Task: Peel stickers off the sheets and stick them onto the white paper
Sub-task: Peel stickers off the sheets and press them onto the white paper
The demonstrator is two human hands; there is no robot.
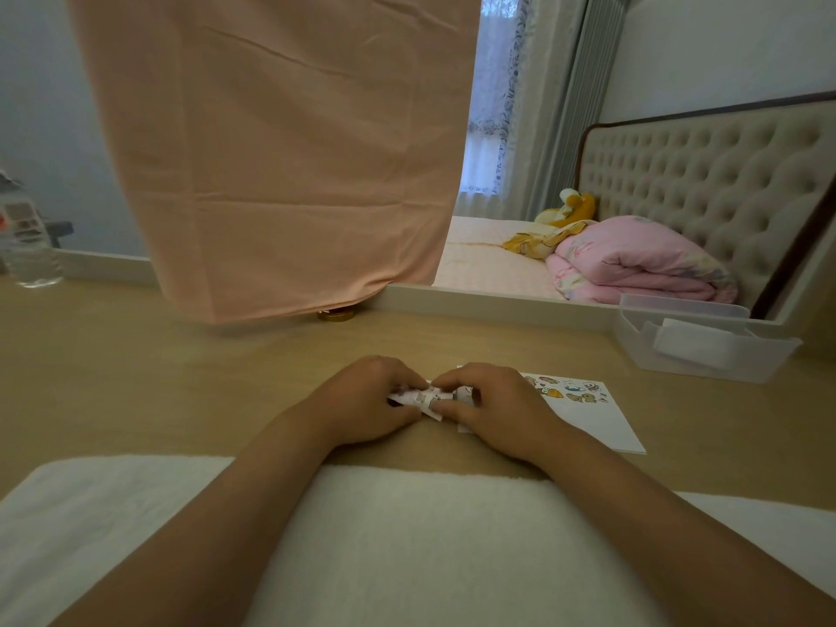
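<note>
Pale wooden tabletop (135, 377) in a bedroom, seen from above the seated person.

**Step in hand.** The left hand (366, 395) and right hand (493, 405) meet near the middle of the tabletop. Both have their fingers curled in a pinch on a small, crumpled printed sticker sheet (425, 398) held between them. This appears to be the peeling step: one sticker is probably being worked loose from its backing, though the lifted edge is too small to make out. The rectangular white paper (601, 427) lies flat just beside the right hand, toward the right edge of the tabletop. Its left margin is hidden under that hand. A cluster of coloured cartoon stickers (570, 391) already sits along its far edge, and its nearer part is bare.

**Next move.** Once a sticker is free, it calls for a short carry to the right and a press onto the bare part of the paper.

**Surroundings.**
- A white towel (384, 536) covers the near edge under both forearms.
- A translucent plastic box (669, 368) stands at the far right corner.
- A clear plastic bottle (27, 246) stands at the far left edge.
- A peach cloth (280, 151) hangs over the far edge.
- A folded pink quilt (633, 264) lies on the bed beyond.

Nothing stands between the hands and the paper. The right hand resting on the paper's margin could shift it.
</note>
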